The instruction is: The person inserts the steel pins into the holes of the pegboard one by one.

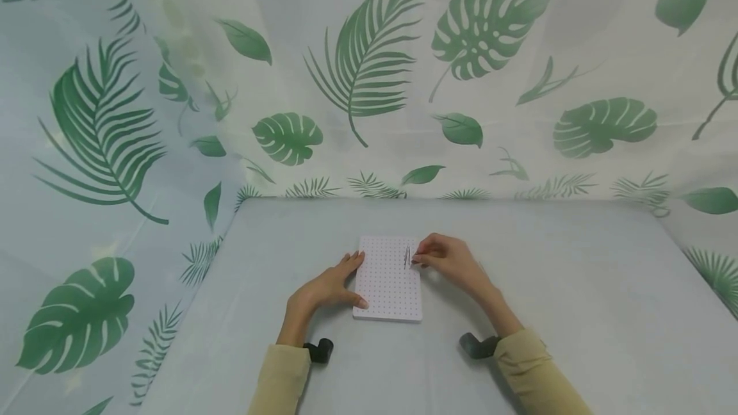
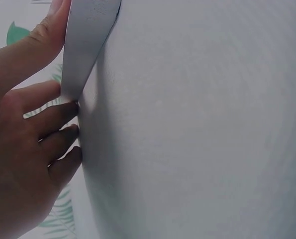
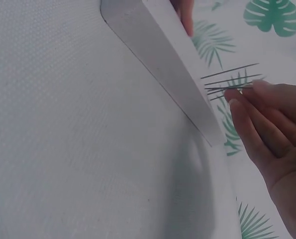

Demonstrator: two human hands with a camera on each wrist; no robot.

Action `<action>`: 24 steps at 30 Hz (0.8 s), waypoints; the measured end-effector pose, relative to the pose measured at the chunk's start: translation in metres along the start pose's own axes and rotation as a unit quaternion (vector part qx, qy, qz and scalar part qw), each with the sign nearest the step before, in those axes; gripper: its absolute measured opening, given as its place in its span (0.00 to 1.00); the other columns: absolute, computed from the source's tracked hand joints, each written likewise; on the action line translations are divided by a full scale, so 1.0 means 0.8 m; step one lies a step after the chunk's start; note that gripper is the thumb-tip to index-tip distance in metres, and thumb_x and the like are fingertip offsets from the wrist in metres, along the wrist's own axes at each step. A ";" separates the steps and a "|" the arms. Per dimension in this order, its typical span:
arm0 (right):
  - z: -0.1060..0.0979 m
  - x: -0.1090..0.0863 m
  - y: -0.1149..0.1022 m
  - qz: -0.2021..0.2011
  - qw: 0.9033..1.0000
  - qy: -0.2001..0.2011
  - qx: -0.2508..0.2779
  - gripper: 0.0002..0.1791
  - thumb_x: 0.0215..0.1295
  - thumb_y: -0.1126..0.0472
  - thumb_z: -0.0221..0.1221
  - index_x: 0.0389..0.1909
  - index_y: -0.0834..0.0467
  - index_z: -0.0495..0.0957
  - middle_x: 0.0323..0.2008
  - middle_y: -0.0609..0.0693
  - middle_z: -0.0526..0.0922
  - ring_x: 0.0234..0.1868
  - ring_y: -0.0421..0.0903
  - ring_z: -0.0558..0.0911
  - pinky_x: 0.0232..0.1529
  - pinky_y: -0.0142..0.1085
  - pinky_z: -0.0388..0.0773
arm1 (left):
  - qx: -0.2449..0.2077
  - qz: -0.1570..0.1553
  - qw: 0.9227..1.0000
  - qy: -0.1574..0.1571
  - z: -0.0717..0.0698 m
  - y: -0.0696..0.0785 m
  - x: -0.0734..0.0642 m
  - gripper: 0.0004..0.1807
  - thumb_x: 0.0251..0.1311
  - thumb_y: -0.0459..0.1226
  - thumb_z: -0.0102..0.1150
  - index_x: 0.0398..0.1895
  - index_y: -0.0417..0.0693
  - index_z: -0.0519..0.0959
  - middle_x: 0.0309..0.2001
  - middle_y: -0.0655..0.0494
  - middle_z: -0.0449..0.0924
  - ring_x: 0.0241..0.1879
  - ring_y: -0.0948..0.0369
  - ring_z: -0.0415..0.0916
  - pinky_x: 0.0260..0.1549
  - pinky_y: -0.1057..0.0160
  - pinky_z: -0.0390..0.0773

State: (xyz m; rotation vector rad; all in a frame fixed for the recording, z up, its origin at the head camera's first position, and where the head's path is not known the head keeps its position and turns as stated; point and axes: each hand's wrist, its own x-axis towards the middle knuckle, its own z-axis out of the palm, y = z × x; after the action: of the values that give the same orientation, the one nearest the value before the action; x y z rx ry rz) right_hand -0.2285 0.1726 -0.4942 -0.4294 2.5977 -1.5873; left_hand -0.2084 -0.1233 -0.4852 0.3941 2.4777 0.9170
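Note:
A white rectangular board (image 1: 387,287) with a grid of small holes lies flat. Several thin dark pins (image 3: 232,79) stand up from its far right part. My right hand (image 1: 452,261) pinches one thin pin between thumb and fingertips, close beside the others; whether its lower end is in a hole, I cannot tell. My left hand (image 1: 325,287) rests at the board's left edge, fingers and thumb spread apart. Its thumb touches the board near the front left corner, while the other fingertips touch the left side farther back, as the left wrist view shows.
The board lies on a pale grey-white table (image 1: 548,261). Behind and to the left hang white sheets with green leaf prints (image 1: 369,63). A dark wrist-worn device (image 1: 323,351) shows at the left cuff, and another dark device (image 1: 477,346) at the right cuff.

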 end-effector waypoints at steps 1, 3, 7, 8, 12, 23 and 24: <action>0.001 0.000 0.000 -0.002 1.000 0.000 -0.003 0.08 0.61 0.65 0.71 0.37 0.60 0.82 0.35 0.54 0.91 0.36 0.45 0.90 0.35 0.28 0.79 | 0.000 0.001 1.000 0.000 0.000 0.000 0.000 0.59 0.50 0.44 0.79 0.83 0.49 0.54 0.83 0.48 0.47 0.83 0.47 0.40 0.78 0.38 0.49; 0.003 0.001 0.000 -0.005 1.000 -0.001 -0.010 0.07 0.61 0.66 0.71 0.37 0.60 0.82 0.35 0.54 0.91 0.36 0.45 0.90 0.35 0.27 0.79 | -0.001 0.001 1.000 -0.001 0.000 0.000 0.000 0.59 0.50 0.44 0.79 0.83 0.50 0.54 0.83 0.48 0.47 0.83 0.47 0.40 0.78 0.38 0.49; 0.008 0.001 -0.002 -0.016 1.000 -0.002 -0.025 0.07 0.61 0.67 0.71 0.37 0.59 0.83 0.35 0.53 0.91 0.36 0.45 0.90 0.36 0.28 0.81 | -0.001 0.002 1.000 0.000 0.000 -0.001 0.000 0.59 0.50 0.44 0.79 0.83 0.49 0.54 0.83 0.47 0.47 0.83 0.47 0.41 0.78 0.38 0.49; 0.009 0.001 -0.003 -0.020 0.999 -0.003 -0.029 0.06 0.61 0.67 0.71 0.36 0.59 0.83 0.34 0.52 0.91 0.36 0.45 0.89 0.37 0.28 0.81 | -0.001 0.003 1.000 0.000 0.000 -0.001 0.000 0.59 0.51 0.44 0.79 0.83 0.49 0.54 0.83 0.47 0.46 0.83 0.47 0.41 0.78 0.39 0.50; 0.014 0.000 -0.007 -0.038 0.998 -0.001 -0.054 0.07 0.60 0.68 0.71 0.35 0.58 0.83 0.33 0.50 0.90 0.36 0.45 0.89 0.39 0.30 0.83 | -0.001 0.003 1.000 0.001 -0.001 -0.001 -0.001 0.58 0.51 0.44 0.79 0.83 0.50 0.54 0.83 0.46 0.46 0.83 0.47 0.41 0.78 0.39 0.50; 0.004 -0.005 0.003 -0.042 0.994 0.001 -0.098 0.06 0.60 0.67 0.71 0.37 0.58 0.84 0.33 0.49 0.89 0.36 0.45 0.89 0.40 0.33 0.84 | -0.001 0.000 1.000 0.000 0.000 0.000 0.000 0.58 0.51 0.44 0.79 0.83 0.50 0.54 0.83 0.45 0.46 0.83 0.47 0.41 0.77 0.38 0.50; 0.001 -0.007 0.005 -0.043 0.994 0.001 -0.103 0.07 0.60 0.67 0.71 0.37 0.58 0.84 0.33 0.49 0.90 0.37 0.45 0.89 0.41 0.34 0.84 | 0.000 0.000 1.000 0.001 0.001 0.000 0.000 0.58 0.51 0.44 0.79 0.83 0.50 0.54 0.83 0.45 0.46 0.83 0.47 0.41 0.77 0.38 0.50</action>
State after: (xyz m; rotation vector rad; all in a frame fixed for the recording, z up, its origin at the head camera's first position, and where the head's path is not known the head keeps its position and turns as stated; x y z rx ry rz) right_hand -0.2239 0.1749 -0.4983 -0.5608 2.7921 -1.3455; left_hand -0.2080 -0.1228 -0.4854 0.3939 2.4798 0.9171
